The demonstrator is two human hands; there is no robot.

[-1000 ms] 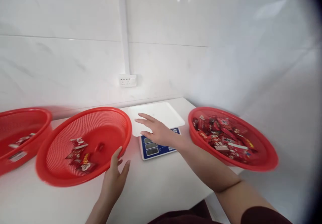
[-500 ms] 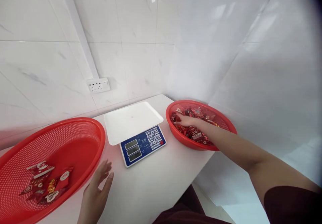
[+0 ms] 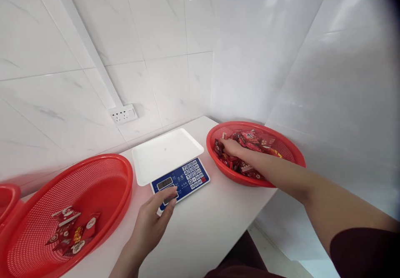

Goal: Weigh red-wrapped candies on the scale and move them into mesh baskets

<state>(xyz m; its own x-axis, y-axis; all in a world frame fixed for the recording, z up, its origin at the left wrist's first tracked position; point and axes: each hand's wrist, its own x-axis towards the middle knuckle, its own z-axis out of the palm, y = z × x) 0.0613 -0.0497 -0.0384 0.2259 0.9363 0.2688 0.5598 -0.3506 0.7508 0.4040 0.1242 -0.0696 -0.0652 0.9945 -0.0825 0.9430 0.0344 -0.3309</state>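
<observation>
My left hand (image 3: 153,219) hovers over the front of the digital scale (image 3: 184,178), its thumb and fingers apart with nothing between them, covering part of the displays. The scale's white weighing tray (image 3: 165,153) is bare. On the right, my right hand (image 3: 231,147) reaches into a red mesh basket (image 3: 225,177) filled with red snack packets (image 3: 250,169). Its fingers are curled at a red snack packet (image 3: 218,147) near the basket's left side; the fingertips are partly hidden. A second red basket (image 3: 125,194) on the left holds several similar packets (image 3: 76,230).
Part of another red container (image 3: 12,194) shows at the far left edge. The white table (image 3: 200,224) stands against tiled walls, its right edge close to my legs. A power socket (image 3: 124,114) is on the wall behind the scale.
My left hand has moved right and up, from beside the left basket to over the scale's displays. My right hand's fingers have curled in among the packets. The view has tilted slightly.
</observation>
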